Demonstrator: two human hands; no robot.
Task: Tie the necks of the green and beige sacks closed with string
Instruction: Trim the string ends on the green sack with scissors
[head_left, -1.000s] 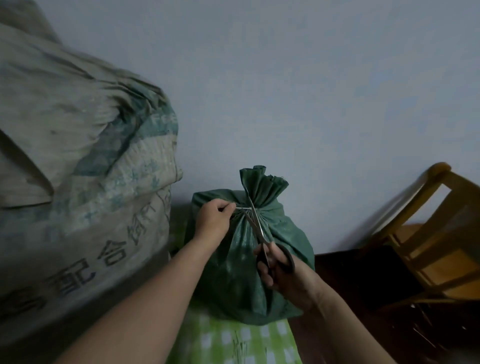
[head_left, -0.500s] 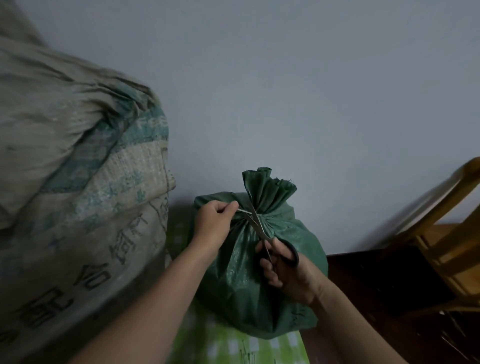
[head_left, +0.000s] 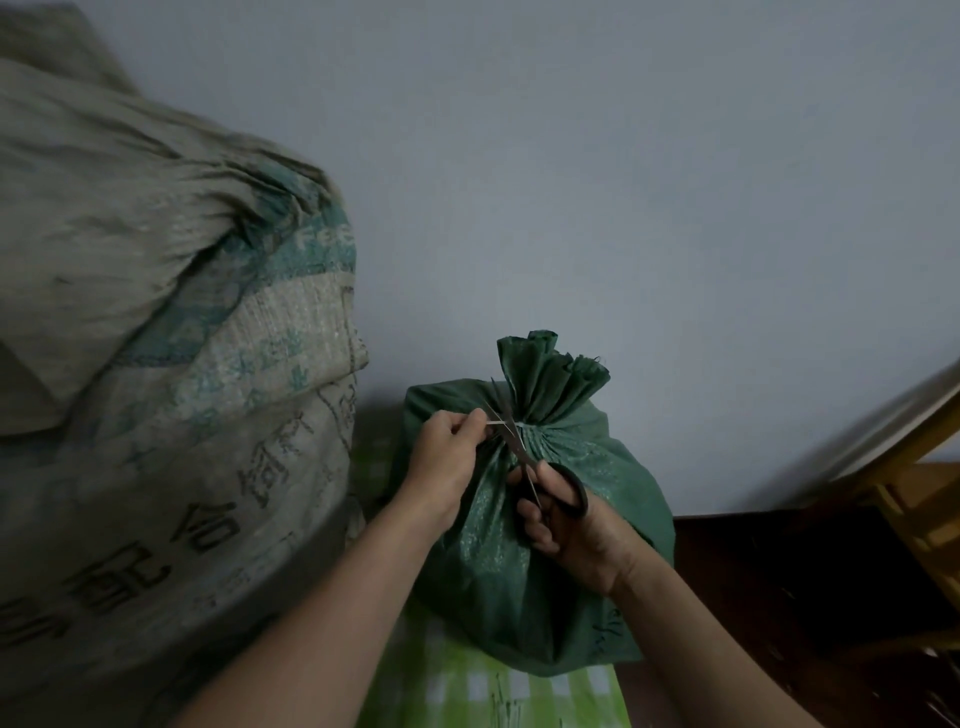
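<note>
A green sack (head_left: 613, 499) stands against the wall, its neck gathered and bound, with the ruffled top fanning upward. My left hand (head_left: 447, 457) pinches a pale string (head_left: 496, 423) end, pulled taut to the left of the neck. My right hand (head_left: 566, 525) grips black-handled scissors (head_left: 519, 441), whose blades straddle the string close to the knot. A big beige sack (head_left: 156, 374) with teal bands and dark printed characters fills the left of the view.
A green-and-white checked cloth (head_left: 498, 691) lies under the green sack. A wooden chair (head_left: 914, 467) stands at the right edge above a dark floor (head_left: 779, 597). A plain pale wall (head_left: 623, 182) rises behind everything.
The view has shifted slightly and both hands sit a little higher on the sack. The scissor blades have stayed across the taut string beside the knot.
</note>
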